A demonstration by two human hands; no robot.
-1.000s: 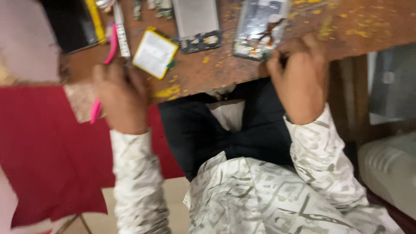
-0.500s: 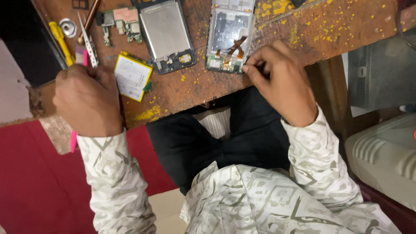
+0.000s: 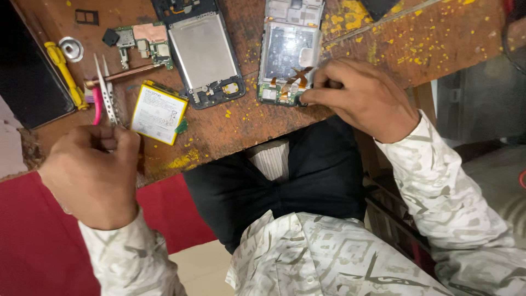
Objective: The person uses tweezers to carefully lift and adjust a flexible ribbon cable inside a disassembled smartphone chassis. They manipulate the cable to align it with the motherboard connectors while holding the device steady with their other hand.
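My left hand (image 3: 93,175) hovers at the table's near left edge, its fingers pinched on metal tweezers (image 3: 107,90) that point away from me. My right hand (image 3: 361,98) rests on the near right corner of an opened phone frame (image 3: 287,49), fingertips gripping its lower edge beside orange flex cables. Between the hands lie a yellow-edged white phone battery (image 3: 159,112) and a second phone body with a metal plate (image 3: 203,52).
On the worn wooden table (image 3: 427,38) with yellow specks lie a green circuit board (image 3: 142,41), a yellow-handled tool (image 3: 66,74), a pink tool (image 3: 97,107), a small metal disc (image 3: 71,48) and a dark slab (image 3: 30,82) at far left. My lap is below.
The view has steadied and come closer to the table. My left hand has taken up the tweezers near the battery. My right hand has shifted onto the phone frame's near corner.
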